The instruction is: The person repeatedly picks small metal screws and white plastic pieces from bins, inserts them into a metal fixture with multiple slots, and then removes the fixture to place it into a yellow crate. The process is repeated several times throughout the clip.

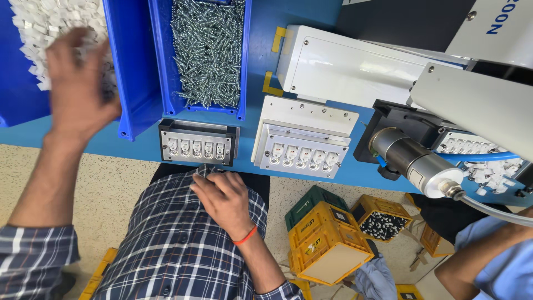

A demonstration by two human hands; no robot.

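Observation:
My left hand [75,91] is blurred with motion over a blue bin [129,83] filled with small white plastic parts [33,25]. Its fingers dip into the pile, and whether they hold any piece is unclear. My right hand [222,197], with an orange band at the wrist, rests against my checked shirt just below the blue table's edge. Its fingers are curled in and nothing shows in them. Just above it sits a grey metal jig [197,143] with a row of several slots holding small pieces.
A second blue bin [208,50] holds silver screws. A white jig [302,147] with a row of parts sits right of the grey one. A white machine housing [344,66] and metal cylinder [413,161] stand right. A co-worker's blue-sleeved arm [488,261] and yellow crates [327,241] are below.

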